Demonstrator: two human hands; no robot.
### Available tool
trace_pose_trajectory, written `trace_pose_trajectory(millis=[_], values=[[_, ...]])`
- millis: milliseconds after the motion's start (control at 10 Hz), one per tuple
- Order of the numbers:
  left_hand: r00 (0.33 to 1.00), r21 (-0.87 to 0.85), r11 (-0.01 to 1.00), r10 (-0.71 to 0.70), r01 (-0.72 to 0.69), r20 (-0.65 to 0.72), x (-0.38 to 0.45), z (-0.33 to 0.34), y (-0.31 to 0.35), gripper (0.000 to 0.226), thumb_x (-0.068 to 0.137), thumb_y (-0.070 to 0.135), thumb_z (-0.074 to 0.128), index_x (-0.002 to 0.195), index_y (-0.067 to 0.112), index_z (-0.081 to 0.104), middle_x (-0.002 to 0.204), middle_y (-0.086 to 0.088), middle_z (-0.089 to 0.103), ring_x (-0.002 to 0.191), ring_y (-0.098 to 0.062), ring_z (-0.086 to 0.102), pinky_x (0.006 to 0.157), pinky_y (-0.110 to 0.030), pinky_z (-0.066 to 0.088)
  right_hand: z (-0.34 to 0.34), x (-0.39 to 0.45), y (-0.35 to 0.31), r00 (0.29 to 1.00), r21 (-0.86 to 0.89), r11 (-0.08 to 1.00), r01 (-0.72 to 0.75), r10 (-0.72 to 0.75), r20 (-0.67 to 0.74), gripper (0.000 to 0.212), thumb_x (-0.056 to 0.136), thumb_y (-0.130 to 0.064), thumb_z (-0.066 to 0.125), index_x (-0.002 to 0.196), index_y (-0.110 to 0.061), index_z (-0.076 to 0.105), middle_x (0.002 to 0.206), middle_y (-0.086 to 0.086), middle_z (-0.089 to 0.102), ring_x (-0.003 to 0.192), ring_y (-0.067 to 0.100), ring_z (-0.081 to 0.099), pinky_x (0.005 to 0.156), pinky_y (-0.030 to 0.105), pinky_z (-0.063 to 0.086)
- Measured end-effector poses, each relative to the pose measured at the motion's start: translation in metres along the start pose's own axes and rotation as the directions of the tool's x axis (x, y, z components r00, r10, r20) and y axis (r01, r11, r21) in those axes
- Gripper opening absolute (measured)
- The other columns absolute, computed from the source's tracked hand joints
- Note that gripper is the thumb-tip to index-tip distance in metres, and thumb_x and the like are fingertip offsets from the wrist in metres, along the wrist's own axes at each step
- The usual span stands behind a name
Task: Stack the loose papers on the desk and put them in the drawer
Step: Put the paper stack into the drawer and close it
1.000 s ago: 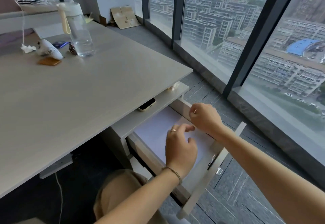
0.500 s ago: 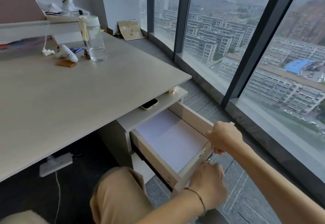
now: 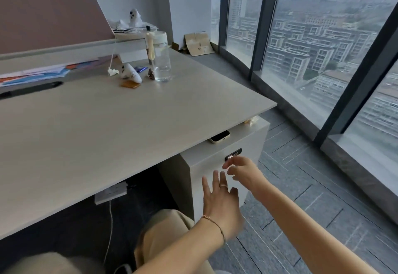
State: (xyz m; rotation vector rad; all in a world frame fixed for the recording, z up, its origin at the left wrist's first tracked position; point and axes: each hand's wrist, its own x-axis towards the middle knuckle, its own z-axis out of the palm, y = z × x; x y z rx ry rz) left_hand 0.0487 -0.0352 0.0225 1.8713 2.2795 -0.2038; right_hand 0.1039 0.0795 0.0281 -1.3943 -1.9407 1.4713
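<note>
The drawer (image 3: 204, 172) of the grey cabinet under the desk is pushed in flush, so the white papers inside are hidden. Its small dark lock (image 3: 233, 154) sits at the front's top right. My left hand (image 3: 219, 202) hovers in front of the drawer face with fingers spread and holds nothing. Just to its right my right hand (image 3: 242, 171) is loosely curled, fingertips just below the lock, also holding nothing. The light wooden desk top (image 3: 107, 131) lies bare in its middle.
At the desk's back stand a clear water bottle (image 3: 160, 62), a small white figurine (image 3: 131, 73) and a brown wrapper (image 3: 130, 84). Coloured sheets (image 3: 38, 73) lie under the rear shelf. A phone (image 3: 219, 137) rests on the cabinet top. Floor-to-ceiling windows (image 3: 323, 47) run along the right.
The drawer went from open with the papers showing to fully pushed in. Both hands left its front edge and now hover in front of it, apart from it.
</note>
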Motion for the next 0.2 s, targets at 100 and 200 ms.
trace_pose_trajectory(millis=[100,200], values=[[0.999,-0.024,0.999,-0.033,0.033,-0.010,-0.003,-0.003,-0.017,0.052,0.097,0.035,0.049,0.144,0.012,0.050,0.172,-0.023,0.005,0.159,-0.039,-0.012,0.122,-0.067,-0.008,0.013,0.013,0.000,0.999,0.062,0.998,0.023,-0.025,0.040,0.025,0.071,-0.002,0.056,0.070,-0.023,0.070,0.097,0.007,0.069,0.085,0.022,0.059,0.081,0.038,0.047],[0.998,-0.072,0.995,-0.068,0.068,-0.003,-0.006,-0.007,-0.028,0.052,0.096,0.034,0.049,0.144,0.013,0.051,0.172,-0.021,0.008,0.159,-0.038,-0.009,0.123,-0.065,-0.005,0.020,0.013,-0.003,0.998,0.024,0.999,0.027,-0.028,0.048,0.026,0.075,0.001,0.054,0.074,-0.020,0.070,0.093,0.008,0.069,0.080,0.023,0.059,0.076,0.037,0.048]])
